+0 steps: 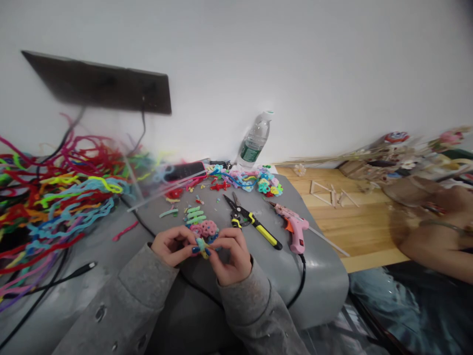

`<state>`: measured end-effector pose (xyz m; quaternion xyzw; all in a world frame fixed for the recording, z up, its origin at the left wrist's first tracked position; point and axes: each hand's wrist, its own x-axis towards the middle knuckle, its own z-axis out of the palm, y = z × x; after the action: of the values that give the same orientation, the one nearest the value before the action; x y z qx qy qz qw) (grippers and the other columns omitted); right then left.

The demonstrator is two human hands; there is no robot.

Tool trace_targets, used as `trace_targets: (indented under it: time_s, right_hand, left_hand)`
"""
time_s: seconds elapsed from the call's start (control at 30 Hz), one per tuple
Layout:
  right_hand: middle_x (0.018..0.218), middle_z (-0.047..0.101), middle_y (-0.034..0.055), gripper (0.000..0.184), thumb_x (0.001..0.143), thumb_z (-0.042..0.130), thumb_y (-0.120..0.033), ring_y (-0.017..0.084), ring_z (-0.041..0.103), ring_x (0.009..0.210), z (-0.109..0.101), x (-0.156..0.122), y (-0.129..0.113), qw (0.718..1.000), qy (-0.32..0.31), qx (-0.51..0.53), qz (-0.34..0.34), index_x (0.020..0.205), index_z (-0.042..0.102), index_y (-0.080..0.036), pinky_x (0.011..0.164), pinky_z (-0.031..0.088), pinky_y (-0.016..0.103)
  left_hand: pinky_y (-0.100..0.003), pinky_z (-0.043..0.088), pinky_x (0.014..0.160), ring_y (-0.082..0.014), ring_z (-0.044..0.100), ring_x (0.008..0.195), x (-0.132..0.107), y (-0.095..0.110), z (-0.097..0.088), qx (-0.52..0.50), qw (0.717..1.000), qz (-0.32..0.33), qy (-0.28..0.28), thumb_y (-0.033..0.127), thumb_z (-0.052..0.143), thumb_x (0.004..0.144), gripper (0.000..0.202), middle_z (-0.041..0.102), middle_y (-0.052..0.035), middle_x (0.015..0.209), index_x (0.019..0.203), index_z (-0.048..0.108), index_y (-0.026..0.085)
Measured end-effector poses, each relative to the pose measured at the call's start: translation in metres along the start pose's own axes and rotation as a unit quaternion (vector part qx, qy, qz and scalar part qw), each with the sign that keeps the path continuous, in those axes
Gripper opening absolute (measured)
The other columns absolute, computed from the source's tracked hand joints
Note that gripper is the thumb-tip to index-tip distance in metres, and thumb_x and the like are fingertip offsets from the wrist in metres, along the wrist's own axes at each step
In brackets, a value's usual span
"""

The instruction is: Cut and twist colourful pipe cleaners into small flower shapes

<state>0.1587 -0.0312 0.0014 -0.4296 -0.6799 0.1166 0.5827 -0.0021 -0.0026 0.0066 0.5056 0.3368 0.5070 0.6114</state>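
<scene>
Between the fingertips of both hands is a small light-blue and yellow pipe-cleaner piece [202,245]. My left hand [175,246] pinches it from the left, and my right hand [232,254] pinches it from the other side. Just beyond the fingers lie a pink curled pipe-cleaner piece [205,228] and a green zigzag pipe-cleaner piece [195,215]. Black-and-yellow pliers [254,224] rest on the grey mat to the right of the hands. Farther right is a pink hot glue gun [293,226] with a glue stick in its back.
Loose coloured pipe cleaners [74,197] are heaped at the left. A water bottle [254,140] leans against the wall. Finished-looking curled pieces [269,182] lie at the mat's back edge. Black cables cross the grey mat [321,281]. Another person's arm [432,246] is at the right.
</scene>
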Motion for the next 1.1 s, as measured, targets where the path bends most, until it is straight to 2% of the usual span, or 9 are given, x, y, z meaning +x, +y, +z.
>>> trace_targets:
  time_s: [0.47,0.67,0.83,1.1]
  right_hand:
    - [0.077,0.055,0.0015,0.010,0.074,0.061,-0.013,0.016,0.056,0.073,-0.0013,0.0013,-0.0055,0.999,0.004,-0.033,0.012,0.079,0.062,-0.022,0.069,0.045,0.033]
    - [0.076,0.057,0.0005,0.011,0.074,0.062,-0.012,0.015,0.056,0.071,-0.0016,0.0029,-0.0086,0.999,0.009,-0.045,0.006,0.078,0.062,-0.022,0.070,0.043,0.033]
    - [0.077,0.057,0.0006,0.009,0.075,0.063,-0.015,0.015,0.056,0.071,-0.0019,0.0019,-0.0084,0.999,0.013,-0.050,0.001,0.078,0.062,-0.022,0.070,0.043,0.033]
    - [0.077,0.055,0.0017,0.011,0.075,0.063,-0.014,0.016,0.055,0.074,-0.0019,0.0014,-0.0066,0.999,0.019,-0.029,0.007,0.082,0.061,-0.022,0.068,0.046,0.033]
  left_hand:
    - [-0.019,0.047,0.056,-0.0102,0.060,0.057,0.0001,-0.0017,-0.0022,-0.006,1.000,0.003,-0.018,0.030,0.078,0.064,0.021,0.069,-0.0042,0.065,0.066,0.067,0.013]
    - [-0.022,0.049,0.060,-0.0128,0.062,0.061,0.0021,-0.0012,-0.0059,0.023,0.998,0.018,-0.055,0.031,0.076,0.068,0.020,0.069,-0.0065,0.067,0.068,0.066,0.013]
    - [-0.022,0.046,0.056,-0.0124,0.059,0.058,0.0008,-0.0018,-0.0036,0.032,0.999,0.020,-0.020,0.035,0.076,0.066,0.025,0.068,-0.0063,0.065,0.066,0.066,0.013]
    - [-0.022,0.046,0.054,-0.0116,0.059,0.055,0.0000,-0.0020,-0.0014,0.019,1.000,0.016,-0.009,0.036,0.077,0.065,0.026,0.067,-0.0053,0.062,0.065,0.065,0.013]
